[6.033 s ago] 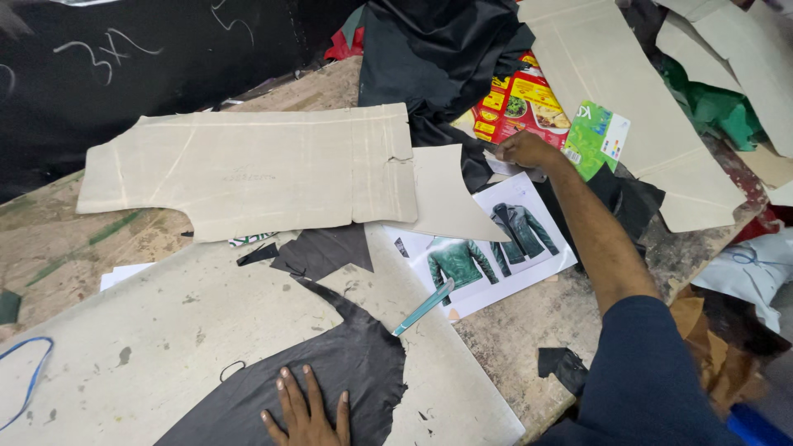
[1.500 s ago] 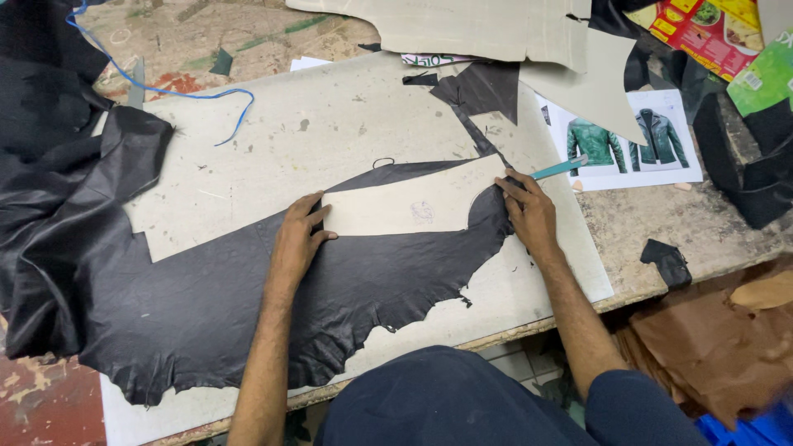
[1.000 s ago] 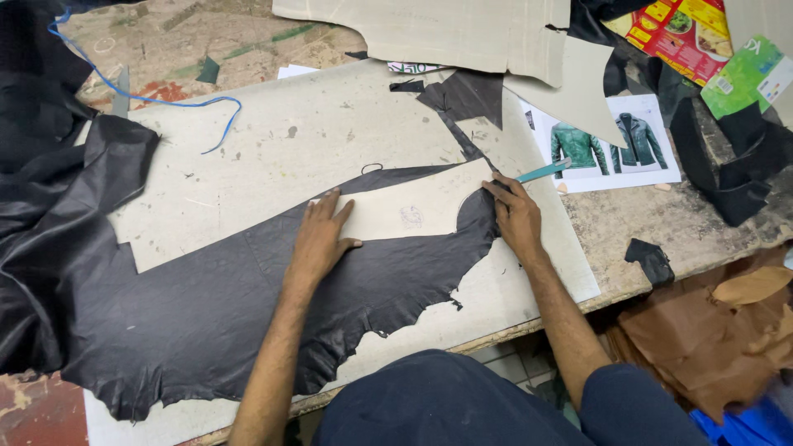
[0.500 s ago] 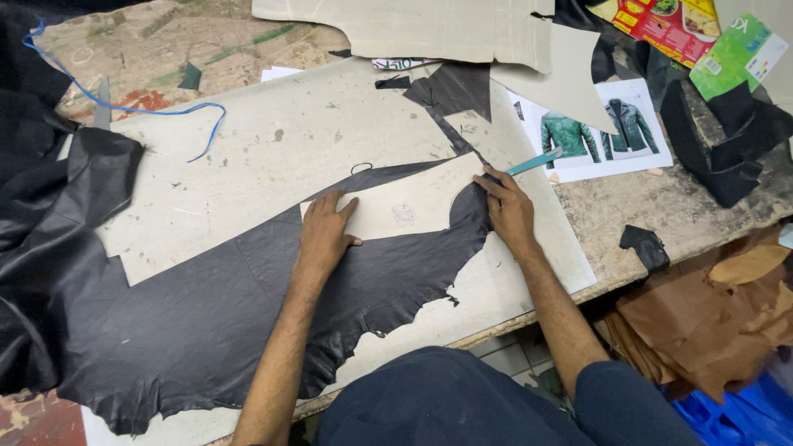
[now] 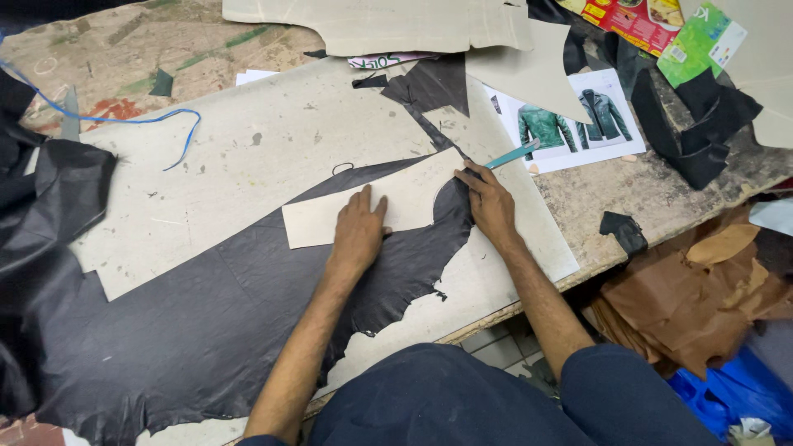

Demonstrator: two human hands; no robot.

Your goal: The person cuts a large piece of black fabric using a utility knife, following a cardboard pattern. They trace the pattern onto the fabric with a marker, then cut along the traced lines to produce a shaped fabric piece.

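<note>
A cream card pattern piece [image 5: 330,216] lies on a large black leather hide [image 5: 190,322] spread over a pale cutting board [image 5: 248,149]. My left hand [image 5: 359,227] presses flat on the pattern with fingers spread. At the pattern's right end, my right hand [image 5: 489,202] grips a teal-handled tool [image 5: 512,154], its tip against the pattern's curved edge.
A printed sheet with two jacket pictures [image 5: 570,120] lies right of the board. More cream pattern cards [image 5: 388,23] and black leather scraps [image 5: 694,124] sit at the back. Brown leather [image 5: 702,289] hangs below the table's right edge. A blue cord [image 5: 124,120] lies at left.
My left hand slid right along the pattern piece and now sits near its middle. My right hand with the tool stayed at the pattern's right end. The camera view drifted.
</note>
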